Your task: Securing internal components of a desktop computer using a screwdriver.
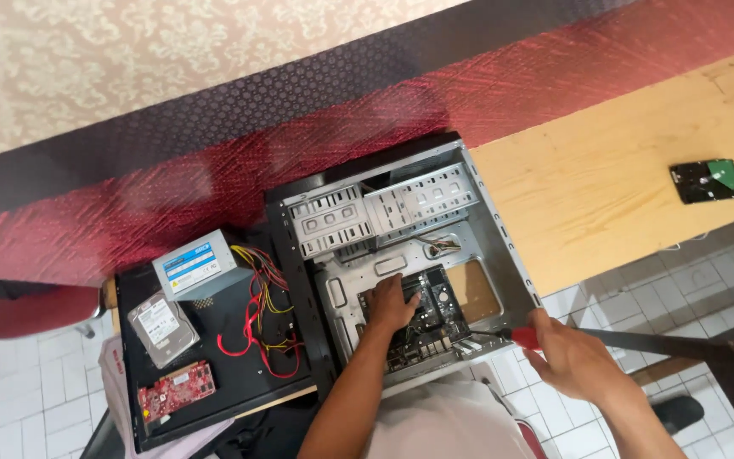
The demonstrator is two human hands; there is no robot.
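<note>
An open computer case lies on its side on a wooden table. Inside it sits a dark motherboard. My left hand rests flat on the board's upper left part, fingers spread. My right hand grips a red-handled screwdriver whose shaft points left toward the board's lower right edge. Grey drive cages fill the case's far end.
A black side panel left of the case carries a power supply with coloured cables, a hard drive and a red circuit card. Another hard drive lies far right on the table. White tiled floor lies below.
</note>
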